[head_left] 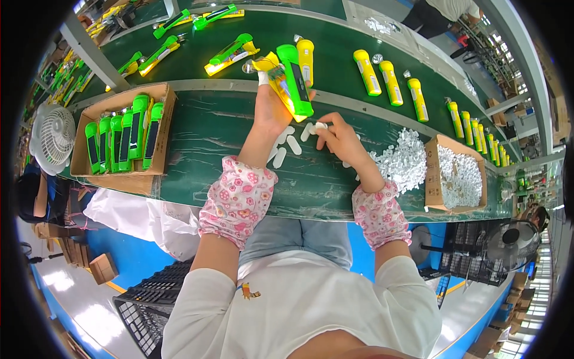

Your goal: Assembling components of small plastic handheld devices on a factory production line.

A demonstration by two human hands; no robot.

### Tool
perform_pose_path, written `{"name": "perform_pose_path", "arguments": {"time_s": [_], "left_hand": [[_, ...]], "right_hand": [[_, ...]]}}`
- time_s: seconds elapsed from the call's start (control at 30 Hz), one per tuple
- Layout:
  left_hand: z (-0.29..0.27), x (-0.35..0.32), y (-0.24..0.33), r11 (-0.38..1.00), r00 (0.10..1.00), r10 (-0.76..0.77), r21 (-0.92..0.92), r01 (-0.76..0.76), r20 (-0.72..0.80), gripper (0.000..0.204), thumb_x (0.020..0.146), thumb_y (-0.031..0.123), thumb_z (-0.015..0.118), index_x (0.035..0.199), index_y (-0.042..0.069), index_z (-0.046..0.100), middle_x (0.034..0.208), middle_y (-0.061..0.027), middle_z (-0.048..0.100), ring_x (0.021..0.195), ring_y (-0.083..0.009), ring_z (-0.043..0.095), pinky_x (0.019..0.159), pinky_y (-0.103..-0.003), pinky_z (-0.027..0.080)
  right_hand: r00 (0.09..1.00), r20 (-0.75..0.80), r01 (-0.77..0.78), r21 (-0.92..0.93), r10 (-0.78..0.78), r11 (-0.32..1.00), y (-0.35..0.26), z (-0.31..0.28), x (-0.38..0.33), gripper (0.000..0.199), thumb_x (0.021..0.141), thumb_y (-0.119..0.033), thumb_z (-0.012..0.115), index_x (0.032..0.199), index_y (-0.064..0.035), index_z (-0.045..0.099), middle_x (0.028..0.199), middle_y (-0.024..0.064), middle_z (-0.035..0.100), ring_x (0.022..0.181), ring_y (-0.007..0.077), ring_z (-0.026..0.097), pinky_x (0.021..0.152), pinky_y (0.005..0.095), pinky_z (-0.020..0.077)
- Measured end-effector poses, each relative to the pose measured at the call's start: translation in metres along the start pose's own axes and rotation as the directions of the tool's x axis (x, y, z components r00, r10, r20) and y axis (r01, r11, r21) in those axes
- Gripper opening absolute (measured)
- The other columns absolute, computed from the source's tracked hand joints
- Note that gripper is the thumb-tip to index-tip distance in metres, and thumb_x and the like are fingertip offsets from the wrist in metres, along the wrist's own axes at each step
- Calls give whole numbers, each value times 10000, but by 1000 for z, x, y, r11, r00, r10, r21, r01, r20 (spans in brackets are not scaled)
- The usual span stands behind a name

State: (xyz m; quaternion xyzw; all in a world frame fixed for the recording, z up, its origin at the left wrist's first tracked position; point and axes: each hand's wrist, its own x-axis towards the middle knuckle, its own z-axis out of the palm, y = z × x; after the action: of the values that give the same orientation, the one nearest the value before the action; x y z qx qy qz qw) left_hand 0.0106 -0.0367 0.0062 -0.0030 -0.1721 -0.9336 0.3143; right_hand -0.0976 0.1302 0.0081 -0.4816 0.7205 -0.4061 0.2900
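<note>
A long green table (227, 137) with a conveyor of yellow torches (391, 82) runs across the factory room; a cardboard box (95, 110) of green ones stands at the left; the left hand (272, 107) is closed around a green torch (295, 81), held upright; the right hand (342, 139) pinches a small white part (321, 125) from the loose pile (403, 161). I judge the fitting step is next; it needs careful alignment.

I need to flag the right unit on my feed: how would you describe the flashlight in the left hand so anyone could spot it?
Start at the green workbench, just below the conveyor's near edge. Above the small white parts scattered there, the left hand holds a green flashlight upright. It is the only one lifted off a surface, with a yellow piece beside it.
</note>
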Motion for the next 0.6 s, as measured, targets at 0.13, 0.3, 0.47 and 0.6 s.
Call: {"name": "perform_pose_path", "arguments": {"time_s": [0.13,0.3,0.47,0.6], "left_hand": [[1,-5,-4,996,989,-38,-74,49,141,572,976,532,310,1341,102,409,1238,-112,544,1073,-309,563,951,-527,445],[-6,-5,-15,991,980,-94,-83,109,173,500,976,440,428,1352,112,397,1264,-92,517,1164,-290,509,993,-493,417],[-10,-6,-11,976,962,-163,-107,190,221,516,941,405,531,1342,104,410,1259,-106,524,1182,-294,504,1012,-487,400],[-11,-4,-19,977,961,-179,-75,199,212,483,932,382,560,1317,123,426,1232,-97,530,1171,-277,518,997,-488,415]], "right_hand": [[990,123,61,37,-66,997,3,-7,-5,117,940,-92,529,1024,-33,585,812,92,557,569,120,580,488,260,470],[984,173,-64,141,40,988,12,-35,-20,277,901,34,501,1175,14,538,1023,127,497,852,250,688,653,280,579],[980,171,-124,140,99,982,2,-51,-28,562,865,81,505,1398,-22,358,1179,162,510,915,248,682,742,287,562],[993,119,-53,206,28,977,-21,-71,-38,371,908,24,523,1274,4,464,1019,118,612,910,214,680,731,277,552]]}}
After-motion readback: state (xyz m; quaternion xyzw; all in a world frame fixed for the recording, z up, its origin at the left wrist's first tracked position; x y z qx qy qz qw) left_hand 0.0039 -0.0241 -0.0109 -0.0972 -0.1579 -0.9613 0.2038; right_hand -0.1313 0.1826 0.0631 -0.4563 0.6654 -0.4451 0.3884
